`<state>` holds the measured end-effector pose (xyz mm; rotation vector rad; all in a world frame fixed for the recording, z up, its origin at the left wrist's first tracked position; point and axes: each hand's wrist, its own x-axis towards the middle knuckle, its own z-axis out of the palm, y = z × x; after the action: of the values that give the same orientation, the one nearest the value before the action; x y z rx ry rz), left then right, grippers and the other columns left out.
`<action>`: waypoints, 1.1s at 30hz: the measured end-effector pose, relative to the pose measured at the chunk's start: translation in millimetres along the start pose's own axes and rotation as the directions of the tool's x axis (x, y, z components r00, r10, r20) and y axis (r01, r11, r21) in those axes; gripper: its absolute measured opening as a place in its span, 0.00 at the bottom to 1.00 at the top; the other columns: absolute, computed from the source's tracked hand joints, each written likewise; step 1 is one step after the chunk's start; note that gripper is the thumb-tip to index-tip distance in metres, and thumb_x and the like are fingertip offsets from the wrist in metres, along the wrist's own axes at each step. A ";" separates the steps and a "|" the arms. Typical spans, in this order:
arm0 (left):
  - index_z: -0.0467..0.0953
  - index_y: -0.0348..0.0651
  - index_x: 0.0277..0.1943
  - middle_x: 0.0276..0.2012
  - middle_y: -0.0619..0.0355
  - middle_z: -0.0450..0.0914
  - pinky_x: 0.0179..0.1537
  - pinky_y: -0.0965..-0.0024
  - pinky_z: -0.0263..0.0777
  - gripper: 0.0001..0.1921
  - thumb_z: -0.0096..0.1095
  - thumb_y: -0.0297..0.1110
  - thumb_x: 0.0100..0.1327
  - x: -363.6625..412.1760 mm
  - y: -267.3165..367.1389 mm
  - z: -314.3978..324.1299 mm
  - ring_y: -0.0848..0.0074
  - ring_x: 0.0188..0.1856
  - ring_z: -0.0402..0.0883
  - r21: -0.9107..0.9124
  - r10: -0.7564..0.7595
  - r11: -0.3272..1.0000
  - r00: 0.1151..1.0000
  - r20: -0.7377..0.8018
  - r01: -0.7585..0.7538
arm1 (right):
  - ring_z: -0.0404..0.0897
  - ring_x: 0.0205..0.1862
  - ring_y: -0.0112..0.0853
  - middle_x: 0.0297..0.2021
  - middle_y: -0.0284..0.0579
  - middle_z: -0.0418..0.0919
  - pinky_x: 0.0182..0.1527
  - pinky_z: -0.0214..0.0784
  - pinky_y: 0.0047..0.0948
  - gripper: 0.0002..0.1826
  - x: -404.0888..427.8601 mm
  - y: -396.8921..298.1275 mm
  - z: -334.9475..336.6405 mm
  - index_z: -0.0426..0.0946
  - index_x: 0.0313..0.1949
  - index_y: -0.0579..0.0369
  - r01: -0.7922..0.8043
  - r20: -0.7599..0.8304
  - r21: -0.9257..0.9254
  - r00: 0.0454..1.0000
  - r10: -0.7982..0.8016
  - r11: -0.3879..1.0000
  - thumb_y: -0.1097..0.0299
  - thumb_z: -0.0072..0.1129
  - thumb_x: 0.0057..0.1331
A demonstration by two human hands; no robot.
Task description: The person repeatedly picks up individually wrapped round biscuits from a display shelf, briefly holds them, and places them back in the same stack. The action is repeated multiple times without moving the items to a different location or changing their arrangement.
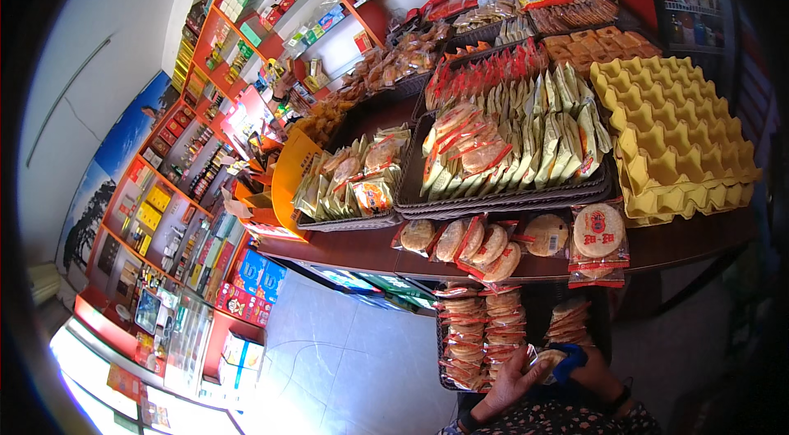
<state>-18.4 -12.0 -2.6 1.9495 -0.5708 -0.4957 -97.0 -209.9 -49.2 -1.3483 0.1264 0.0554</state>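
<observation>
Low in the picture, my left hand (513, 381) grips a round wrapped cake (550, 362) in clear plastic. My right hand (596, 374) holds a bunched blue cloth (571, 362) against the same wrapped cake, hiding part of it. Just beyond my hands is a dark woven basket (439, 353) with upright stacks of wrapped round cakes (463, 336). A shorter stack (568, 322) stands at its right side. More wrapped cakes lie along the table's near edge, among them a large one with red print (598, 231) and an overlapping group (487, 247).
A brown table (666, 250) carries dark trays (493, 207) of green-wrapped snacks (542, 133). Stacked yellow egg trays (678, 139) stand at the right. Orange shelves (203, 59) of goods line the wall. Grey tiled floor (345, 355) shows at the left.
</observation>
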 end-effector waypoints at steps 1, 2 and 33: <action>0.73 0.36 0.49 0.37 0.52 0.78 0.42 0.67 0.72 0.21 0.62 0.48 0.69 0.0 -3.8 0.6 0.71 0.39 0.78 0.010 -0.008 1.000 1.000 0.006 0.008 | 0.75 0.55 0.30 0.55 0.44 0.77 0.60 0.67 0.32 0.33 -0.2 2.6 -0.5 0.70 0.61 0.59 -0.010 -0.007 0.004 1.000 0.010 1.000 0.70 0.68 0.54; 0.73 0.36 0.49 0.37 0.52 0.78 0.42 0.67 0.72 0.21 0.62 0.48 0.69 0.1 -11.6 2.0 0.71 0.39 0.79 0.019 -0.015 1.000 1.000 0.013 0.015 | 0.75 0.55 0.30 0.55 0.44 0.77 0.60 0.67 0.32 0.33 -0.6 2.3 -0.7 0.71 0.61 0.59 -0.026 -0.007 0.013 1.000 0.026 1.000 0.70 0.68 0.54; 0.72 0.33 0.57 0.47 0.57 0.81 0.52 0.72 0.72 0.24 0.59 0.48 0.71 -3.2 -48.0 16.7 0.79 0.49 0.77 -0.340 -0.091 0.931 0.988 0.127 0.129 | 0.78 0.53 0.29 0.50 0.44 0.81 0.58 0.69 0.32 0.23 -0.6 -29.0 10.6 0.77 0.54 0.60 0.029 -0.063 -0.007 0.998 -0.030 1.000 0.71 0.64 0.58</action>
<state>-22.1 -3.6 -52.7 1.6276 -0.4098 -0.7272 -93.7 -205.9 -18.8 -1.3578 0.1594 -0.0117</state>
